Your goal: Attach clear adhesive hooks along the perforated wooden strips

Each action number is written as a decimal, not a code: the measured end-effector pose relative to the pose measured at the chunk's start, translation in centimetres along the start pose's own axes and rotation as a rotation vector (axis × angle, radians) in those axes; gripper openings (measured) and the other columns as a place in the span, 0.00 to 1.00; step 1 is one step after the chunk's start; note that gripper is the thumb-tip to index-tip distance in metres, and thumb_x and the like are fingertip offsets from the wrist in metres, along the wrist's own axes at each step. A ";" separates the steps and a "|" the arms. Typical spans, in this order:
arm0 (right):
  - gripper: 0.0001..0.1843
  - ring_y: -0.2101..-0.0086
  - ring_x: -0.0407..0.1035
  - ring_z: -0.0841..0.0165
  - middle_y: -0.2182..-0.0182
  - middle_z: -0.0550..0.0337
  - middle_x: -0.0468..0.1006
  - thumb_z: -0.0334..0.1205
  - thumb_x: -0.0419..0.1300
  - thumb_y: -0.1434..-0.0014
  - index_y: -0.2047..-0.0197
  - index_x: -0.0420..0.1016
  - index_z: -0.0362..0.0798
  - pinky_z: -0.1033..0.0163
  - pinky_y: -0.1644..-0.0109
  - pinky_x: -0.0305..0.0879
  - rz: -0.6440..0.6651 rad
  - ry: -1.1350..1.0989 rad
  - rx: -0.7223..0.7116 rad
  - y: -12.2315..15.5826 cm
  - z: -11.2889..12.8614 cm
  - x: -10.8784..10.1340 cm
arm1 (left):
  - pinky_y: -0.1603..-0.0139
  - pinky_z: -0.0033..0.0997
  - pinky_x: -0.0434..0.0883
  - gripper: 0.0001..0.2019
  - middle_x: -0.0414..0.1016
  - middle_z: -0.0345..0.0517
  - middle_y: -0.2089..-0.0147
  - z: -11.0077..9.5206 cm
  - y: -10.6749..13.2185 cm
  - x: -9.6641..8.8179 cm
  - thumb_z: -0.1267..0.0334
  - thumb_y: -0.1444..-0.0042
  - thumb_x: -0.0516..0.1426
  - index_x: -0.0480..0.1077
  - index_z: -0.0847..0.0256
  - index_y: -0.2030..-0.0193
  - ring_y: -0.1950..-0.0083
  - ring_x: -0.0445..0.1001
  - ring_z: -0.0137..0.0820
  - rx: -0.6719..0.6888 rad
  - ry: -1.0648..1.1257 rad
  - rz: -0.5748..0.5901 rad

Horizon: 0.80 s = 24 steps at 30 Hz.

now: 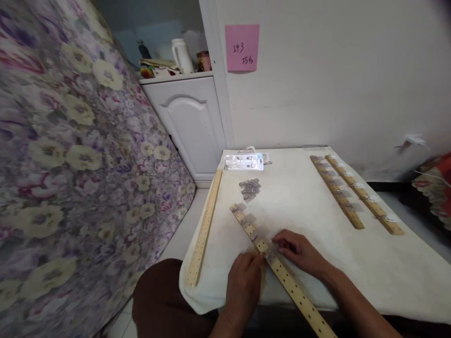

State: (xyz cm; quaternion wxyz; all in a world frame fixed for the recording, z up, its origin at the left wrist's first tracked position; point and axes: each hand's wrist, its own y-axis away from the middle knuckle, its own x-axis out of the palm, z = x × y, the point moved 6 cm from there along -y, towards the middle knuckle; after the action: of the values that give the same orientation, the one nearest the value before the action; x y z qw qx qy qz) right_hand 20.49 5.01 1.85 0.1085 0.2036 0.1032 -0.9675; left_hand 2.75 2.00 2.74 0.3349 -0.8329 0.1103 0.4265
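A long wooden strip (pixel 289 284) drilled with rows of holes lies slanted across the table in front of me. Several small clear-and-metal clips (pixel 249 226) sit along its far part. My left hand (pixel 244 281) is closed at the strip's left edge, fingertips against it beside the nearest clip (pixel 269 256). To the right of that clip, my right hand (pixel 296 251) hovers with thumb and forefinger apart and the other fingers curled; I see nothing in it. A small pile of loose clips (pixel 250 188) lies beyond the strip's far end.
Another drilled wooden strip (pixel 204 230) lies along the table's left edge. Two strips fitted with clips, one (pixel 336 191) beside the other (pixel 364 195), lie at the right. Clear packaging (pixel 244 162) rests at the back. A floral curtain (pixel 81 164) hangs to the left.
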 end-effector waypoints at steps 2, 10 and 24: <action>0.08 0.69 0.65 0.69 0.69 0.61 0.70 0.33 0.56 0.43 0.59 0.71 0.49 0.64 0.64 0.62 0.003 0.000 0.003 0.0 0.0 0.0 | 0.63 0.34 0.70 0.17 0.70 0.48 0.65 0.0 0.0 -0.1 0.75 0.41 0.48 0.67 0.61 0.48 0.62 0.66 0.34 0.000 0.007 0.000; 0.07 0.71 0.64 0.69 0.71 0.63 0.69 0.34 0.56 0.43 0.59 0.70 0.49 0.64 0.66 0.61 0.007 -0.012 0.032 0.1 -0.4 0.2 | 0.63 0.34 0.70 0.17 0.70 0.47 0.65 -0.1 0.0 0.0 0.74 0.40 0.48 0.67 0.61 0.47 0.62 0.67 0.34 -0.008 0.002 0.012; 0.08 0.72 0.64 0.69 0.73 0.64 0.69 0.38 0.55 0.42 0.58 0.69 0.49 0.64 0.68 0.60 0.002 0.117 0.011 0.0 -0.3 0.7 | 0.64 0.32 0.68 0.14 0.69 0.44 0.65 0.0 0.0 0.2 0.71 0.39 0.48 0.68 0.58 0.50 0.63 0.66 0.33 -0.024 -0.072 0.060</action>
State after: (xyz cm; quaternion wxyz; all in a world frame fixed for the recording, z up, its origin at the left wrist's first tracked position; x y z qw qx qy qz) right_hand 20.02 5.01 1.29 0.1018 0.2607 0.1037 -0.9544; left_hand 2.93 2.01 2.57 0.3158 -0.8173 0.1180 0.4673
